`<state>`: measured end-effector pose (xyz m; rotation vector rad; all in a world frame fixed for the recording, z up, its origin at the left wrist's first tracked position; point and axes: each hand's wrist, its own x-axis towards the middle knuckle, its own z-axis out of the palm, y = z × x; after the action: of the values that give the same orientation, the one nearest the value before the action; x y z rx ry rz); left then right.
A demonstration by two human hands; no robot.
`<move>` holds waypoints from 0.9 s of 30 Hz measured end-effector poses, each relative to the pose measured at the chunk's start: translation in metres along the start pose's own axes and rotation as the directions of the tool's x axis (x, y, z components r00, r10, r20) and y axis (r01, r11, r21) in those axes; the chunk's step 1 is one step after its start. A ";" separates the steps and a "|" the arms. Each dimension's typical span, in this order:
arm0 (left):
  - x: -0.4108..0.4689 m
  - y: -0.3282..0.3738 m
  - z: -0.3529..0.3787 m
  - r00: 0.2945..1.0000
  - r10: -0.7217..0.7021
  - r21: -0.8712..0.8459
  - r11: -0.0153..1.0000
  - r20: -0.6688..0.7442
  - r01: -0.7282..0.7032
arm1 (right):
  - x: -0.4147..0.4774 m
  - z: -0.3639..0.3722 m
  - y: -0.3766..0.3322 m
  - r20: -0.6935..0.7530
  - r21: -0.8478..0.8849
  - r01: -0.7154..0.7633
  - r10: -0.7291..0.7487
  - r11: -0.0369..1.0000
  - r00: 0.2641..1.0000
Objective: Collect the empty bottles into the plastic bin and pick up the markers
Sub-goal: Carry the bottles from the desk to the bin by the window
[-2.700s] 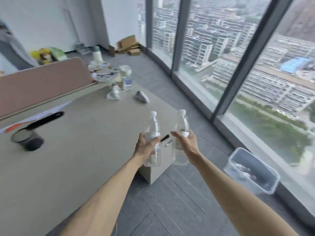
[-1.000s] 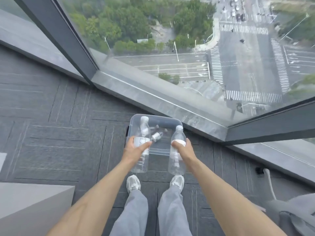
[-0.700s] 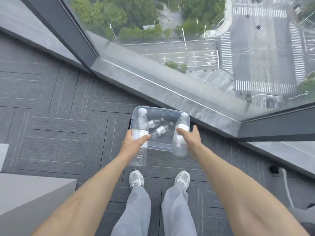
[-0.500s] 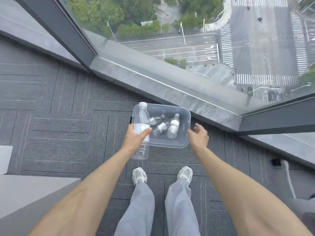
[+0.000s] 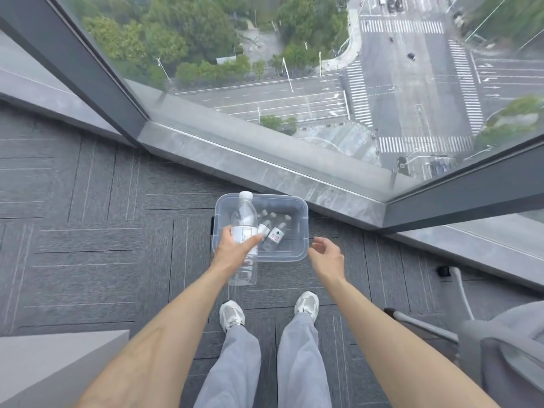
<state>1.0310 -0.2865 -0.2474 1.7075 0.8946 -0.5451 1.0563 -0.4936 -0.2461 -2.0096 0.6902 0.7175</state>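
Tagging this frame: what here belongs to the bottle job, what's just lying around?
Job: bottle, held by left hand; plastic bin; bottles lying in it; right hand, empty.
Lying about: white cable; grey cloth; table corner.

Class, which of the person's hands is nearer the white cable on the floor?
Right. The right hand hangs open left of the white cable; the left hand, gripping a bottle, is farther off, over the plastic bin's left edge.
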 end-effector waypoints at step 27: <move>0.079 -0.001 0.036 0.998 0.057 0.273 0.961 -0.018 -0.050 | 0.046 0.008 0.017 0.040 -0.050 -0.011 0.013 0.999 0.999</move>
<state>1.0809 -0.2976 -0.3177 1.9858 0.8177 -0.6343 1.0743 -0.5039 -0.2915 -2.0318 0.6671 0.7873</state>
